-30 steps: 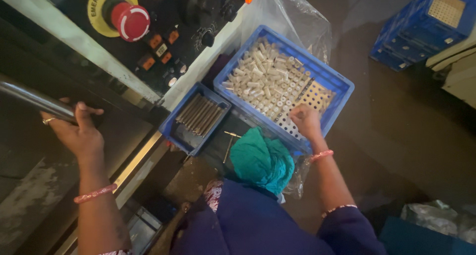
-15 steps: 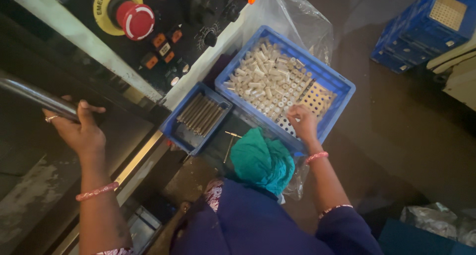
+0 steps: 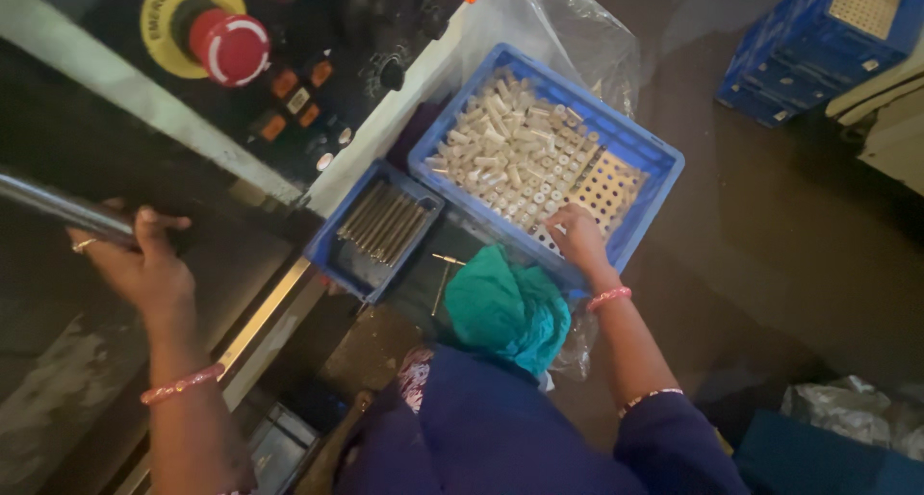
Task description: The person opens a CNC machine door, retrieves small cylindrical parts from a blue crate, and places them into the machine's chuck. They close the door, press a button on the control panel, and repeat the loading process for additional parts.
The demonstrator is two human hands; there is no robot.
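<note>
My left hand (image 3: 140,264) is closed around a long grey metal bar (image 3: 53,204) at the left, a ring on one finger and a pink bangle on the wrist. My right hand (image 3: 579,237) reaches into a large blue crate (image 3: 664,158) and rests palm down on the pile of small white cylinders (image 3: 500,149) near the crate's front edge. Its fingertips are buried among the pieces, so what they hold is hidden. A teal cloth (image 3: 505,307) and my dark blue sleeve sit below the crate.
A small blue tray (image 3: 327,254) of thin metal rods (image 3: 385,224) lies left of the crate, with a T-shaped tool (image 3: 445,264) beside it. A black control panel with a red mushroom button (image 3: 229,48) is at the top left. Stacked blue crates (image 3: 818,43) stand top right.
My right hand has shifted slightly left and nearer over the white cylinders. My left hand stays on the metal bar.
</note>
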